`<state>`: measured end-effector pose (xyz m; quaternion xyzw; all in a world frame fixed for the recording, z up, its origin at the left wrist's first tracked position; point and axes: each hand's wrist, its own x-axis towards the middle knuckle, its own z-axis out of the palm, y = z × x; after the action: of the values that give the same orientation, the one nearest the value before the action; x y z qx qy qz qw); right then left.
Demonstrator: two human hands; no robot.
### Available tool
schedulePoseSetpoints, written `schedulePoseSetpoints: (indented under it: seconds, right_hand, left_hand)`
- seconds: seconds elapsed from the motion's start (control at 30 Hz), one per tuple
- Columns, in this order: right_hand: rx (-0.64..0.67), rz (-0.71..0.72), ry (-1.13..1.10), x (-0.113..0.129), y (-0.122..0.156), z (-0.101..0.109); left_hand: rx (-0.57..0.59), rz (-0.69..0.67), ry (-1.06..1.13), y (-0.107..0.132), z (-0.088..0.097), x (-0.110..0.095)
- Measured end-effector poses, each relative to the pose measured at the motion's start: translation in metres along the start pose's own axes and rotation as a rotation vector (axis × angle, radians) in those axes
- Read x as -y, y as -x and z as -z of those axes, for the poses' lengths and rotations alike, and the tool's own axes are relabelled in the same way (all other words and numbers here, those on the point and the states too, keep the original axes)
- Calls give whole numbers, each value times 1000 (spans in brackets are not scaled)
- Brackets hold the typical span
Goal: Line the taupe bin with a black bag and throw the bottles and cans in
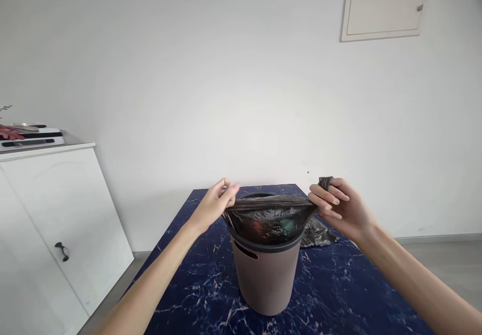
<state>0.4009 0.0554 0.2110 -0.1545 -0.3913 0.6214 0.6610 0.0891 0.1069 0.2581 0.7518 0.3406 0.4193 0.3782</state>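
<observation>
A taupe trash can (267, 280) with a dark rim and a slot-shaped handle hole stands upright on a blue marbled table. In its mouth sits a black garbage bag (271, 219), its top edge pulled taut sideways above the rim. Reddish and greenish contents show faintly through the thin plastic. My left hand (216, 202) pinches the bag's left end. At the right end my right hand (335, 204) has its fingers curled round the plastic, and a bunched tip pokes out above them.
Another crumpled black plastic bag (318, 233) lies on the blue marbled table (203, 285), behind and right of the can. To the left stands a white cabinet (64, 214) with items on top. A pale wall panel (384, 13) is high at the right.
</observation>
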Motion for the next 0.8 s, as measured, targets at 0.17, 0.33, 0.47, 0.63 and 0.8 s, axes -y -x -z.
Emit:
schedulePoseSetpoints:
  seconds: [0.17, 0.33, 0.47, 0.63, 0.8]
  right_hand:
    - [30, -75, -112, 3, 3, -11]
    - [-36, -43, 207, 3, 5, -20]
    - [44, -44, 458, 1, 4, -32]
    - [160, -170, 706, -2, -1, -52]
    - [489, -404, 1007, 0, -6, -63]
  left_hand:
    - [194, -97, -502, 7, -15, -14]
    - [325, -63, -739, -5, -28, -16]
    - [385, -72, -696, -11, -33, -18]
    - [280, -39, -553, -10, -28, -22]
    - [97, 31, -441, -10, -19, -26]
